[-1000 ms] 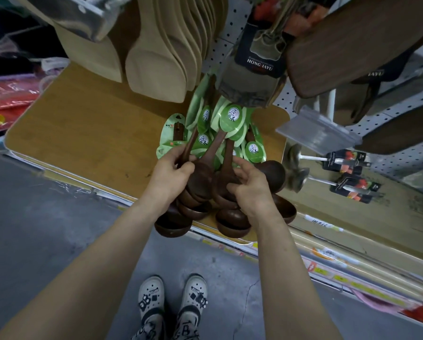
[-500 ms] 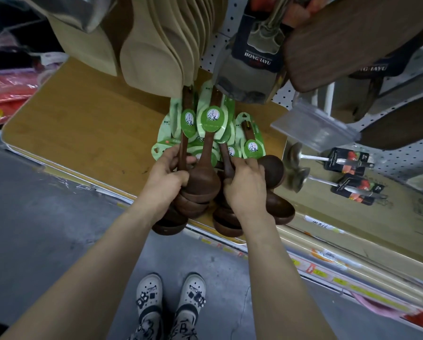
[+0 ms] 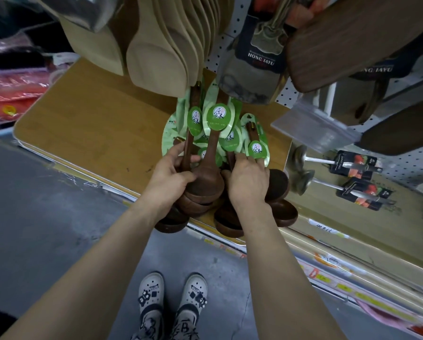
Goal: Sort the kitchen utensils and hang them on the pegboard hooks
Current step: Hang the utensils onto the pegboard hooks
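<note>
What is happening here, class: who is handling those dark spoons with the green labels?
A person stands at a wooden shelf below a pegboard, working bare-handed. The left grip holds the handles of one stack of dark wooden ladles. The right grip closes over a second group beside it. The green labels fan out above the hands. Pale wooden spatulas already hang overhead. None of the held ladles looks hooked on yet.
</note>
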The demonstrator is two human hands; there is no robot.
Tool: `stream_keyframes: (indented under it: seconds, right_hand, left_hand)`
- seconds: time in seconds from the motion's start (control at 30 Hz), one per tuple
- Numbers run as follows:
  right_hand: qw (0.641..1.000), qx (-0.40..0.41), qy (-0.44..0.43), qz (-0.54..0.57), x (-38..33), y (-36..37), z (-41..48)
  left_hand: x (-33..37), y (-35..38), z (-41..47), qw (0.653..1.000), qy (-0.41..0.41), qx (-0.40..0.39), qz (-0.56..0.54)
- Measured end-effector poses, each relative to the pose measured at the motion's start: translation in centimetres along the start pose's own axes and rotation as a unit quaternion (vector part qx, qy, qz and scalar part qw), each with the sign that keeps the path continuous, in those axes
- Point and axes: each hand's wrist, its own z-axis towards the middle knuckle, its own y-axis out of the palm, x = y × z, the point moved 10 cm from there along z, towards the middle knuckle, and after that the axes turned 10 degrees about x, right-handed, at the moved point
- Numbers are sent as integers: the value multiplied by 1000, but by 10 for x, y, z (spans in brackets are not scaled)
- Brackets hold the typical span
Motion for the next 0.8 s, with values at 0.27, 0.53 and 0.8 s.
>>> stream_keyframes:
  seconds: [0.27,0.53,0.8]
  right_hand:
    - [993,-61,26,98,5,-25,-9]
    - [956,-247,81,140,18,-4,-22]
    - [954,-254,110,115,41,-26,-32]
  left_hand:
    - [10,6,-9,1000,12,10,-11]
    - [7,9,-30,999,-13,17,-26]
    - [7,9,-58,999,-24,27,-24]
